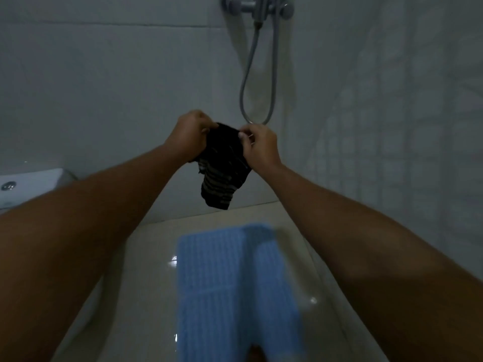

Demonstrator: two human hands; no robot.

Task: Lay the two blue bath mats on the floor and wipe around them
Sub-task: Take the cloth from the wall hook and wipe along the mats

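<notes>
Blue mats [230,283] flat on floor [149,246], near centre, laid end to end. Left hand [189,131] and right hand [258,145] both pinching dark striped cloth [222,173] above far mat. Laying apparently done; wiping left.

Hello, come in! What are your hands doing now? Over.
Both hands, left hand and right hand, gripping dark striped cloth. Blue mats on floor. Nothing blocking.

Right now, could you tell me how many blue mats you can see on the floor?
2: the far mat lies below the hands, and the near mat lies directly in front of it, overlapping its edge.
</notes>
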